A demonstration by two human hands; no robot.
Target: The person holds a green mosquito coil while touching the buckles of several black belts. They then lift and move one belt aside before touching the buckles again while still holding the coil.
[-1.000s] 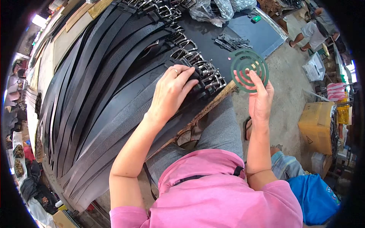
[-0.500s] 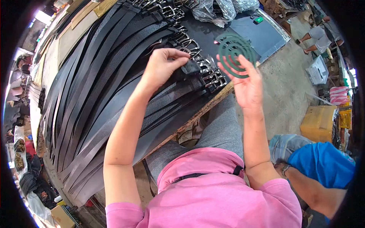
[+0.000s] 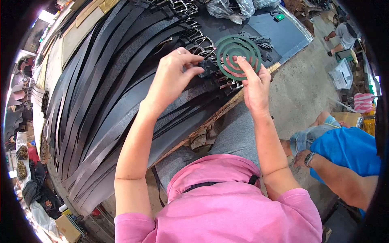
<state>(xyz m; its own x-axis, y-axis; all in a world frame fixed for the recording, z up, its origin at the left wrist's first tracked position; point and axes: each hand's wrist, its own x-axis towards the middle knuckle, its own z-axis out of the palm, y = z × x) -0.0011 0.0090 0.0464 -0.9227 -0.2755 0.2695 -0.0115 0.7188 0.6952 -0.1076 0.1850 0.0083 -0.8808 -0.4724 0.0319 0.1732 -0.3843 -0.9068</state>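
Observation:
A flat green coil (image 3: pixel 222 49) of spiral rings is held up in my right hand (image 3: pixel 256 83), pinched between thumb and fingers near its lower right. Just left of the coil is my left hand (image 3: pixel 173 77), its thumb and forefinger a little apart, with nothing visible between them. Under and beyond my left hand lie many black belts (image 3: pixel 97 77), fanned across the table with their metal buckles (image 3: pixel 198 38) gathered towards the top. Small dark pieces (image 3: pixel 261 42) lie on the table behind the coil.
Clear plastic bags (image 3: pixel 231 10) and a small green object (image 3: pixel 279 17) lie at the table's far side. A person in blue (image 3: pixel 344 150) is close on my right. Another person (image 3: pixel 346 36) is at the upper right. A cardboard box (image 3: pixel 349 119) stands on the floor.
The coil and my right hand have moved left and turned more face-on. My left hand's fingertips have parted slightly. The person in blue has shifted, an arm now reaching towards the box.

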